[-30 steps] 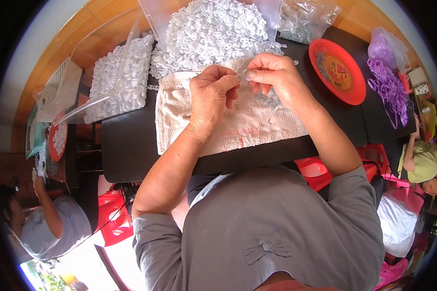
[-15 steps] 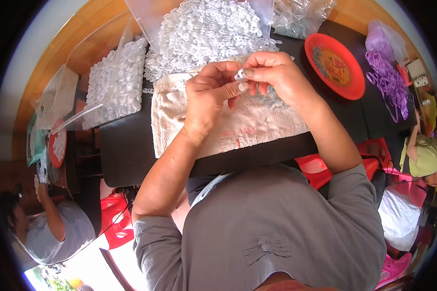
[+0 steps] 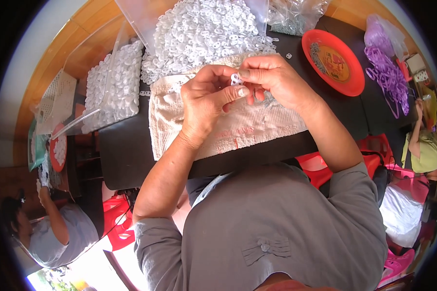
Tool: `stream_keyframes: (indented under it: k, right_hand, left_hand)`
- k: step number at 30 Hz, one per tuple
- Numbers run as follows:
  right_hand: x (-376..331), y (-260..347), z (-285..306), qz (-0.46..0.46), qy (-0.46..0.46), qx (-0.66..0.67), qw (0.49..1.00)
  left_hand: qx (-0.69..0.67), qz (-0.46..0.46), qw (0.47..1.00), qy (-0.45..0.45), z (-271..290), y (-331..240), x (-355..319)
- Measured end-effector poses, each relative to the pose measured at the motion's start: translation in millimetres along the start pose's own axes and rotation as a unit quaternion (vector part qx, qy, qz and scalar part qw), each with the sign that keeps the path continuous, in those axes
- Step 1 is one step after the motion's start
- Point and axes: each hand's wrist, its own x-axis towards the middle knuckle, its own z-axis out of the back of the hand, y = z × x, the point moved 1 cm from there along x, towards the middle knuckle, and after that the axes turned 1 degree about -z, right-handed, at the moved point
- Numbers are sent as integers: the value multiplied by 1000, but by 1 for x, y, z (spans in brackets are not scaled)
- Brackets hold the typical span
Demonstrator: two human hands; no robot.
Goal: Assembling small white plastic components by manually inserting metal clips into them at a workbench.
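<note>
Above a cream towel [image 3: 262, 127], both of my hands meet around a small white plastic piece with holes [image 3: 236, 79]. My left hand [image 3: 206, 99] pinches it between thumb and bent fingers. From the other side, my right hand [image 3: 277, 80] has its thumb and forefinger closed at the piece's edge; whether a tiny part is also between them is hidden. Small grey metal bits [image 3: 267, 99] lie on the towel under my right hand. Just beyond my hands spreads a large heap of similar white pieces [image 3: 204, 31], partly inside a clear tub.
A red plate [image 3: 357, 82] with small grey metal parts sits to the right, near purple ribbon [image 3: 391, 80]. A clear bag [image 3: 298, 17] stands behind it. At left is a clear box of white pieces [image 3: 114, 82]. Other people sit at far left [image 3: 65, 233] and far right [image 3: 420, 145].
The white piece has turned so more of its holed face shows, and the hands have shifted slightly. The view has moved a little. The person at far right has raised an arm.
</note>
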Motion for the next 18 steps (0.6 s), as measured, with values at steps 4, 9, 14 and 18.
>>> stream_keyframes:
  k: [4, 9, 14, 18]
  right_hand:
    - [-2, -1, 0, -7, 17, 14, 1000]
    - [-5, -5, -3, -17, 40, 79, 996]
    - [-5, -9, -8, -13, 53, 148, 987]
    - [-6, -16, -11, -15, 62, 207, 976]
  left_hand:
    - [-17, -34, 999, 25, -5, -9, -6]
    - [-44, -62, 996, 53, -7, -11, -11]
    - [-55, -82, 994, 50, -6, -8, -13]
    - [-44, -86, 994, 46, -5, -5, -12]
